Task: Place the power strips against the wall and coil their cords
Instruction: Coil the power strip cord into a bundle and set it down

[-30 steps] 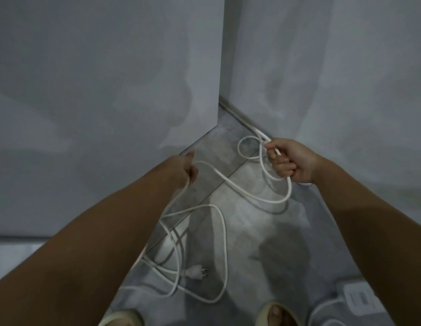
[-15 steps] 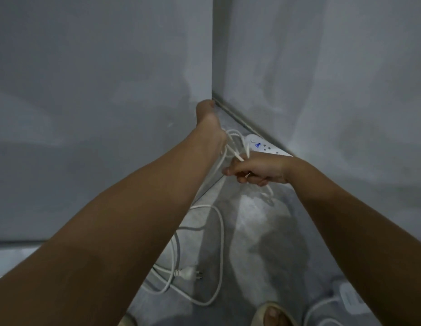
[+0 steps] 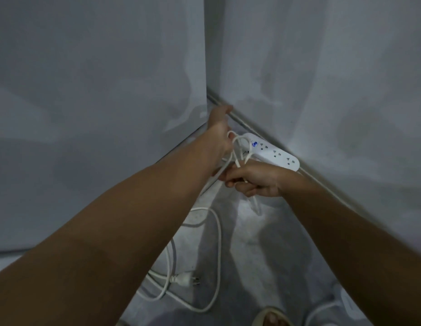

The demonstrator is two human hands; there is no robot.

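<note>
- head view: right hand [image 3: 252,182] is curled tight round a bunch of white cord [image 3: 219,243] loops, fingers wrapped under, strands poking up out of the fist.
- left hand [image 3: 218,128] is stretched out ahead into the corner, fingertips up near the foot of the wall [image 3: 346,90]; a loop of cord arcs just beside its wrist, but whether it actually grips the cord, can't tell from here.
- the two hands are close, left just beyond and above the right.
- the white power strip [image 3: 274,154] lies flat on the floor [image 3: 252,255], sockets up, long side snug along the base of the right-hand wall, just behind the right hand.
- the rest of the cord trails down from the hands and sprawls in loose open loops on the floor below the left forearm.
- its plug [image 3: 184,280] lies on the floor inside those loops, prongs pointing right.
- bottom edge: a sandalled foot [image 3: 273,317], and a second white strip [image 3: 348,305] with its cord at the lower right, blurred and cut off.
</note>
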